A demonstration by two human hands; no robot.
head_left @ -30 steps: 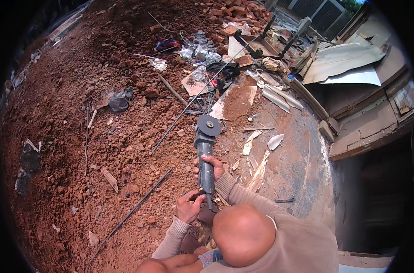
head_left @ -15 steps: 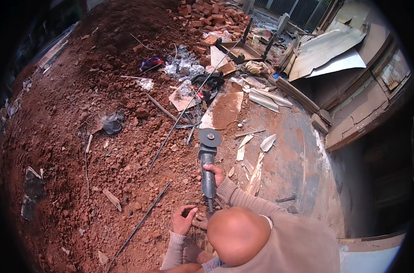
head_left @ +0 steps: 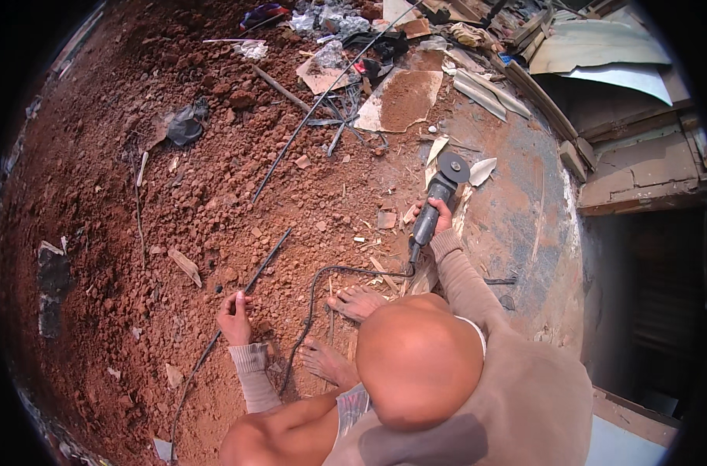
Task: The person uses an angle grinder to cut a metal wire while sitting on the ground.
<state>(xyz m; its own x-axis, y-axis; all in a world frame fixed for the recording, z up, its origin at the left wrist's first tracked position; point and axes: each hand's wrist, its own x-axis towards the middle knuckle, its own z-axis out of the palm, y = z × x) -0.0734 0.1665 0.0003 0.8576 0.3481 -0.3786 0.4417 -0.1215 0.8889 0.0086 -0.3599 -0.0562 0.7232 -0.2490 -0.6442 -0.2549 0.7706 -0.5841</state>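
Observation:
My right hand is wrapped round the dark body of an angle grinder. Its black cutting disc points away from me, above the concrete and wood splinters. A black power cord leaves the tool's rear and curves past my bare feet. My left hand is closed, thumb against curled fingers, at a thin dark metal rod lying on the red soil. The rod passes behind the fingers, so the contact is partly hidden. A second, longer rod slants across the ground farther ahead, apart from both hands.
Lumpy red soil covers the left side. Plastic and foil scraps lie at the far middle, beside a dirt-covered board. Broken wooden panels and sheets lean at the right, by a dark opening. A wood piece lies left.
My right hand has carried the grinder to the right and tilted it. My left hand has moved left, away from the grinder's rear, to the nearer rod. The view has shifted downward.

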